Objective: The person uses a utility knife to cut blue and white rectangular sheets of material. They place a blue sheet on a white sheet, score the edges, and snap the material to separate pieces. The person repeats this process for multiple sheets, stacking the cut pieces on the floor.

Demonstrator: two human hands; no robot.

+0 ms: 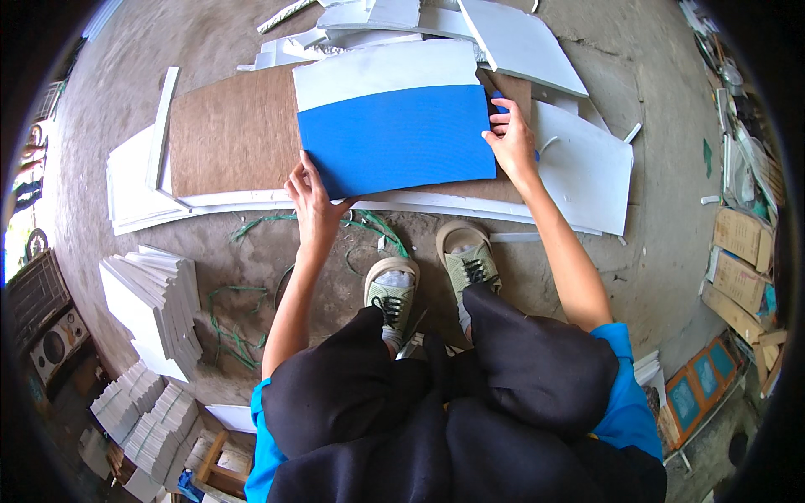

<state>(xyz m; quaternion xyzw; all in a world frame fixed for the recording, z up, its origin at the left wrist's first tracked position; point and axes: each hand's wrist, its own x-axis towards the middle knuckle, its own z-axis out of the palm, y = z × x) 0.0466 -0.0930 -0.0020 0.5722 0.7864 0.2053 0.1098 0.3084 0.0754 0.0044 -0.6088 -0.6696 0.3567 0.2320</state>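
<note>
A blue rectangular sheet lies over a white sheet whose far part shows beyond it. Both rest on a brown wooden board. My left hand holds the blue sheet at its near left corner, fingers at the left side and thumb by the near edge. At the right edge, my right hand has its thumb against the sheet and its fingers curled. Bits of a slim blue object show on both sides of that hand; its kind is hidden by the fingers.
Large white sheets lie beneath the board, with white offcuts piled beyond. Stacked white pieces stand at left. Green strapping lies loose near my shoes. Cardboard boxes line the right side.
</note>
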